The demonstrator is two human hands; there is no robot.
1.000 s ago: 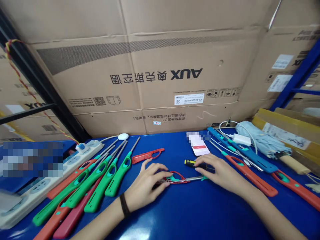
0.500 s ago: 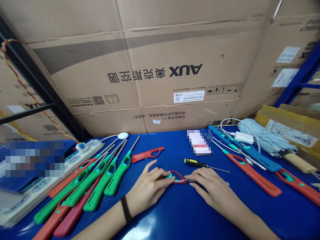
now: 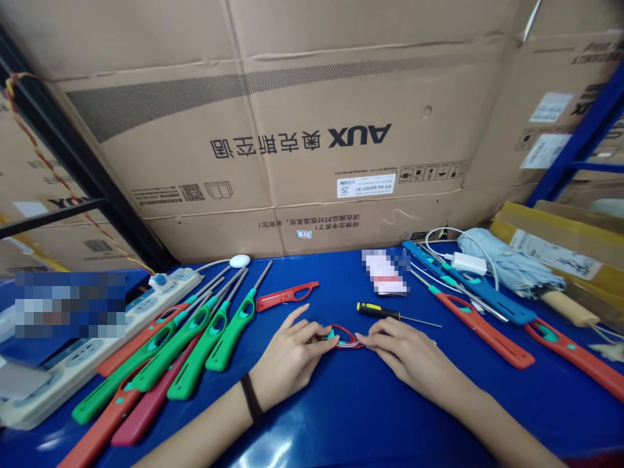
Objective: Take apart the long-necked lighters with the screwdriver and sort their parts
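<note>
A small red plastic lighter body lies on the glossy blue tabletop, near the middle and just in front of the person, between the two hands. It looks opened. A thin red loop forms the finger guard, a teal trigger piece sits at its left end, and what seems to be pale wiring runs along its inside. Its far right end is hidden under fingers.

The left hand, with a dark band on the wrist, pinches the left end of the lighter body. The thumb is below and the middle fingers above the teal part, while the index finger sticks out straight. The right hand lies low over the right end with its fingertips touching the red loop. Whether it actually clasps the piece cannot be told.

Just behind the hands lies a slim screwdriver with a black and yellow handle. A loose flat red plastic cover half lies further left. To the left, several long green and red stick lighters lie side by side next to a white power strip. To the right lie more long red lighters and a blue one. A large brown cardboard carton stands behind the table.
</note>
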